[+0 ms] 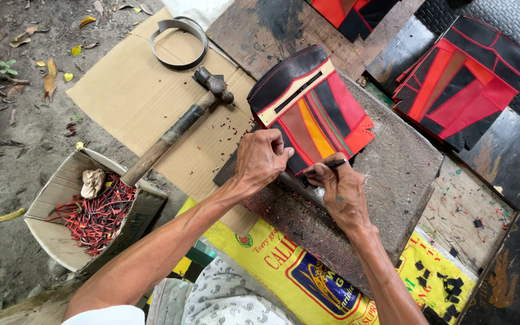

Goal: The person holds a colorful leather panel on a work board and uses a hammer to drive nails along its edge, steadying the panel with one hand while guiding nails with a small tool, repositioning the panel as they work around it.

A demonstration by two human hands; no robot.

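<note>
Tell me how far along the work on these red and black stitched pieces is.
Looks done: a stack of similar pieces lies aside, and trimmings fill the cardboard box. In hand: the left hand pins one panel to the stone slab while the right hand works a thin dark tool at its lower edge. The hammer lies untouched. What's left can't be judged.

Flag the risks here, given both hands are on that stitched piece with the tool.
1. The right hand works a thin dark tool close to the left hand; a slip could jab its fingers.
2. The stitched red-and-black piece lies partly off the stone slab, so it may shift.
3. The hammer rests with its handle on the scrap box rim; a nudge might tip it.
</note>
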